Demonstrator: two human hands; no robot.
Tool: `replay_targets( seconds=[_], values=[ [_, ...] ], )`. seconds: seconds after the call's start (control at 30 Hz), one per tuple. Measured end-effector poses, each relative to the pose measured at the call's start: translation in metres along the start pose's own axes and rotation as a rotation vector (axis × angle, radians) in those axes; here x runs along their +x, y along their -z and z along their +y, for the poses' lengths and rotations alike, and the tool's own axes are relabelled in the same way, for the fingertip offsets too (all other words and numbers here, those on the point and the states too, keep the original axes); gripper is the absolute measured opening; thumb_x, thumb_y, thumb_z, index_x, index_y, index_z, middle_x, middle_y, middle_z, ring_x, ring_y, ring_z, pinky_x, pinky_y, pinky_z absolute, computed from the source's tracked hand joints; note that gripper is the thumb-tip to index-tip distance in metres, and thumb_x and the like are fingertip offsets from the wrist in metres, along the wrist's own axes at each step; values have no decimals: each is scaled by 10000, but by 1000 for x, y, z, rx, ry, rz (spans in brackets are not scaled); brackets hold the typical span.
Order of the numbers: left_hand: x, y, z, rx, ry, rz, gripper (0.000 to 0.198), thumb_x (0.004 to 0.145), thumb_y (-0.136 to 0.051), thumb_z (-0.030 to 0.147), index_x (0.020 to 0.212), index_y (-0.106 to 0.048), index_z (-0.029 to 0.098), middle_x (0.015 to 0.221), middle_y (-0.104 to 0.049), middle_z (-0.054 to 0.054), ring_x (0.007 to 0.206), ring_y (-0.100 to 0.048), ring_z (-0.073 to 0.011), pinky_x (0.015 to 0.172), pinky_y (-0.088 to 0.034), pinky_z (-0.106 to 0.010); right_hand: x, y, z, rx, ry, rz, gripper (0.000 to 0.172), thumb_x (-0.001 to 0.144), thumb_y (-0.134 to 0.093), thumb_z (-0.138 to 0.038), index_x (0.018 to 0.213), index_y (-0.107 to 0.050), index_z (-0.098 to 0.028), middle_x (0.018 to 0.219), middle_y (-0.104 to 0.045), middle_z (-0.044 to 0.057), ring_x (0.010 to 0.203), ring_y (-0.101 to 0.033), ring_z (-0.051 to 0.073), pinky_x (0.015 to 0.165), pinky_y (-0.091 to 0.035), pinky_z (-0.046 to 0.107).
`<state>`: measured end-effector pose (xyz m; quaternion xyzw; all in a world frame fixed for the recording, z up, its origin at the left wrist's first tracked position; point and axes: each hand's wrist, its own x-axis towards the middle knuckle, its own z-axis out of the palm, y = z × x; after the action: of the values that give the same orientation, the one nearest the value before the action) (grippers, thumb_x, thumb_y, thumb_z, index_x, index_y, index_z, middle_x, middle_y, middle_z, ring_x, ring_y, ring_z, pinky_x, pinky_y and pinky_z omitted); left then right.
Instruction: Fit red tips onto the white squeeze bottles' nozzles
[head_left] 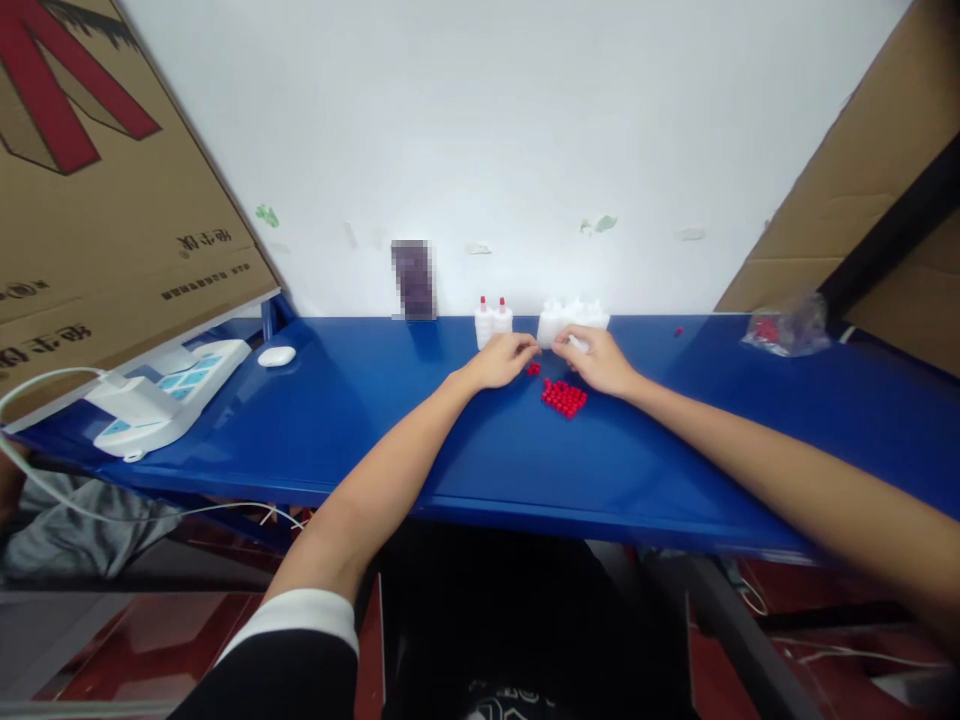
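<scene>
Both my hands reach to the far side of a blue table [420, 440]. My left hand [501, 360] rests with curled fingers beside two small white bottles with red caps [492, 320]; whether it holds anything is hidden. My right hand [600, 362] grips a small white bottle [577, 343] lying on its side. Behind it stands a cluster of uncapped white bottles [574, 315]. A pile of several red caps [564, 397] lies between my hands, with a stray red cap [533, 369] near my left fingers.
A white device with blue panels [161, 395] and a white cable sits at the table's left, a white mouse [277, 355] beside it. A plastic bag with red pieces [784, 328] lies far right. Cardboard panels [97, 180] lean at both sides. One red cap [679, 331] lies apart.
</scene>
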<state>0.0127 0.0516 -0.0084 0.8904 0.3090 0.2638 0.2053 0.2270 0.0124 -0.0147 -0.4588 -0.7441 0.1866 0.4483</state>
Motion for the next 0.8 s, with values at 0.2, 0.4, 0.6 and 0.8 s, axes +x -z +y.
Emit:
replay_targets(
  seconds=[0.2, 0.4, 0.6, 0.8],
  values=[
    [-5, 6, -4, -60, -145, -13, 346, 1069, -401, 296, 1209, -683, 154, 887, -722, -53, 821, -676, -165, 847, -525, -311, -4, 2, -1, -23, -39, 15, 238, 846, -614, -443, 776, -646, -218, 616, -613, 6, 643, -566, 206, 686, -428, 349],
    [-4, 7, -10, -75, -161, -4, 326, 1056, -373, 241, 1150, -674, 158, 858, -723, -45, 798, -679, -148, 815, -532, -295, -4, 2, -3, -60, -58, 14, 244, 844, -613, -450, 784, -654, -216, 598, -607, 0, 619, -552, 199, 670, -424, 347],
    [-8, 14, -9, 93, -136, 87, 331, 1019, -424, 267, 1127, -717, 157, 871, -748, -56, 813, -688, -179, 839, -524, -316, -3, 2, -2, -72, -58, 11, 223, 831, -620, -428, 774, -647, -214, 612, -623, 8, 643, -581, 210, 688, -439, 354],
    [-7, 13, -11, 266, -13, 150, 358, 1002, -431, 282, 1090, -758, 165, 992, -780, -82, 877, -693, -209, 880, -517, -336, -3, 2, -5, -76, -57, 1, 222, 834, -621, -428, 773, -646, -216, 607, -619, 4, 629, -574, 207, 670, -433, 351]
  ],
)
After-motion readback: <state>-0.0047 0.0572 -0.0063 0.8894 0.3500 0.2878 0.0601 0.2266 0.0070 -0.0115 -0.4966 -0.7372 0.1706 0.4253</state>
